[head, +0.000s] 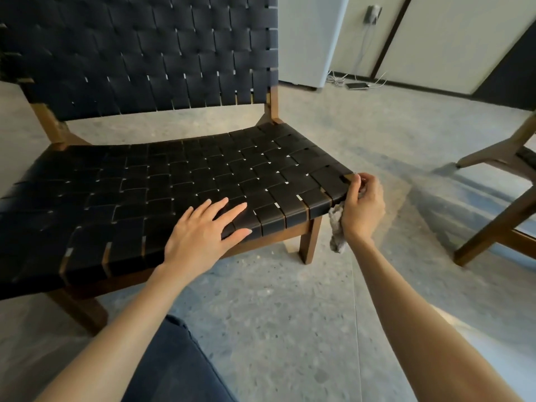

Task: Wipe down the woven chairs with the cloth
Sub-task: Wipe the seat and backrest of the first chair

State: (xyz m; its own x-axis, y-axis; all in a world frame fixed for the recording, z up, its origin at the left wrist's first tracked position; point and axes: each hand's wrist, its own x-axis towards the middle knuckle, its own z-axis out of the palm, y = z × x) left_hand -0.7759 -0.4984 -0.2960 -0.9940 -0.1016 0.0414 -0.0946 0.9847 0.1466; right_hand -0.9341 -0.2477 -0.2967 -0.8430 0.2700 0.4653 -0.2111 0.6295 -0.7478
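Our left hand [203,230] lies flat, grip spread, on the woven chair [174,175] seat mid-frame; our right hand [362,207] grip pinches the cloth [337,232] at the seat's right front corner.

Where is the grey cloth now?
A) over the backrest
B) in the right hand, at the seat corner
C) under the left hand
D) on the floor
B: the right hand holds the cloth at the corner of the woven seat; the left hand lies flat on the weave.
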